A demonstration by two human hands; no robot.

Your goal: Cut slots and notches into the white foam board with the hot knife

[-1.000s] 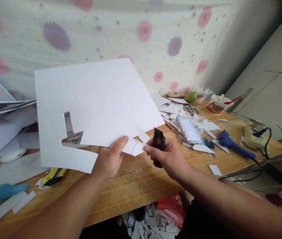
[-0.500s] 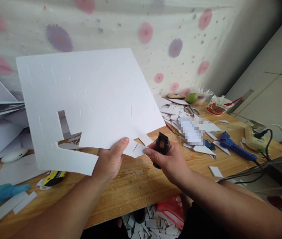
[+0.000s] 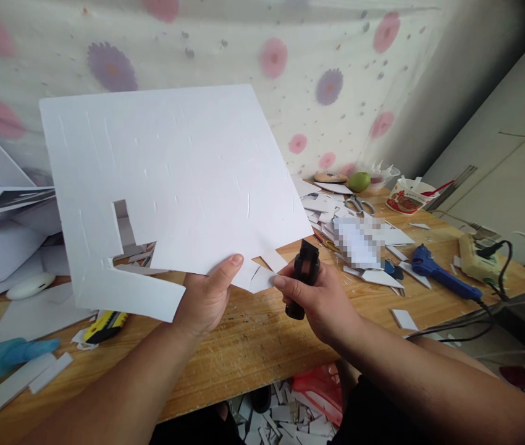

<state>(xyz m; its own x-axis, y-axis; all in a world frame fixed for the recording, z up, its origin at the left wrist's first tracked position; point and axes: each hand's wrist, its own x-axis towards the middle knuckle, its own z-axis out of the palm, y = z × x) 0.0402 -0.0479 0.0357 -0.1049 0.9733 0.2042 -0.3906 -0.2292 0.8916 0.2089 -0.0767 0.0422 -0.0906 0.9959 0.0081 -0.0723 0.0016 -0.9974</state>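
A large white foam board (image 3: 188, 167) is held up tilted above the table, with a slot and a notch cut out near its lower left. My left hand (image 3: 209, 290) is closed on its lower edge, thumb on the front face. In my right hand (image 3: 325, 296) is a black utility knife (image 3: 306, 266), its dark blade end pointing up. The thumb and forefinger of that hand also pinch a small, partly cut flap (image 3: 262, 278) at the board's lower right corner.
On the wooden table (image 3: 244, 343) lie a yellow utility knife (image 3: 106, 326), a blue glue gun (image 3: 443, 272), scissors (image 3: 359, 205) and many white scraps (image 3: 373, 232). A power strip (image 3: 478, 256) with cables and a paper bowl (image 3: 408, 196) stand at the right.
The view has shifted slightly, so the board appears a little further right and higher. My right hand and the knife have moved very little; both grips are unchanged.
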